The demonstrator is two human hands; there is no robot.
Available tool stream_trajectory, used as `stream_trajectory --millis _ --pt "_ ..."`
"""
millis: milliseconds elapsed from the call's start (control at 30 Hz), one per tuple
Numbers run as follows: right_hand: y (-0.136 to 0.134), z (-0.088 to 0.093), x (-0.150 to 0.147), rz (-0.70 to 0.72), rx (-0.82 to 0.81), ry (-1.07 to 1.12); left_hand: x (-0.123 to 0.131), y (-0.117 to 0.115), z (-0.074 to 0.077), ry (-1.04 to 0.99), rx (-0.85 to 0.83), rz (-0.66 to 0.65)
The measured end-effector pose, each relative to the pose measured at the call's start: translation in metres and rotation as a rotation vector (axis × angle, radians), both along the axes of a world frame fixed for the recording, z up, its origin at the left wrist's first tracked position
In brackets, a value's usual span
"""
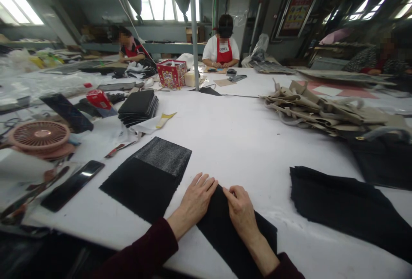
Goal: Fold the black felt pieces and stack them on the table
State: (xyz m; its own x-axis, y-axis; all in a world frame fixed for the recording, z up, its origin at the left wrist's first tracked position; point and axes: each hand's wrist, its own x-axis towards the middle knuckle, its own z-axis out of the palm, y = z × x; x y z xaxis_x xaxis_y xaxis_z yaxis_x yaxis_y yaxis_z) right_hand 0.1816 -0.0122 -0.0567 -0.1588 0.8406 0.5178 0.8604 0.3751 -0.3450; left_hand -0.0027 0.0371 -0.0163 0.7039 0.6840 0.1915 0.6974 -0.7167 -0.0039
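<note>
A black fabric piece lies on the white table right in front of me, partly hidden by my hands and forearms. Flat on its upper left edge rests my left hand, fingers stretched out. My right hand is closed, pinching the far edge of the same piece between thumb and fingers. Just left of my hands is a stack of black fabric pieces, its far part showing a speckled grey surface. More black fabric lies to the right.
Left are a smartphone, a pink fan, a utility knife, a black stack and a yellow-white tube. Beige strips heap at right. A pole stands behind; a co-worker sits opposite.
</note>
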Motion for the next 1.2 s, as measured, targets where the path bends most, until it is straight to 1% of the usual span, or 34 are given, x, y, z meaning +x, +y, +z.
stream_trajectory --millis 133,333,433,567,700,800,900,1100,1200 --pt "-0.005 0.003 0.002 0.004 -0.005 -0.023 0.001 0.001 0.002 0.053 0.019 -0.036" --pt "-0.013 0.004 0.005 0.008 0.004 -0.087 0.003 -0.003 -0.002 0.133 0.036 -0.098" --pt "-0.014 0.003 0.007 0.005 0.001 -0.110 0.003 -0.003 0.000 0.141 0.041 -0.110" --pt "-0.009 0.006 0.005 -0.023 -0.009 -0.110 0.004 0.007 0.004 0.158 0.073 -0.147" --pt "-0.005 0.007 0.005 -0.049 0.001 -0.110 0.006 0.016 0.002 0.178 0.093 -0.204" --pt "-0.009 0.006 0.010 -0.049 0.002 -0.117 0.008 0.013 0.001 0.176 0.082 -0.189" --pt "-0.013 0.005 0.015 -0.043 0.013 -0.110 0.011 0.009 0.003 0.174 0.059 -0.177" --pt "-0.020 0.005 0.022 -0.037 0.014 -0.102 0.017 0.007 0.007 0.163 0.030 -0.230" --pt "-0.023 0.006 0.025 -0.037 0.004 -0.102 0.019 0.006 0.006 0.162 0.023 -0.232"
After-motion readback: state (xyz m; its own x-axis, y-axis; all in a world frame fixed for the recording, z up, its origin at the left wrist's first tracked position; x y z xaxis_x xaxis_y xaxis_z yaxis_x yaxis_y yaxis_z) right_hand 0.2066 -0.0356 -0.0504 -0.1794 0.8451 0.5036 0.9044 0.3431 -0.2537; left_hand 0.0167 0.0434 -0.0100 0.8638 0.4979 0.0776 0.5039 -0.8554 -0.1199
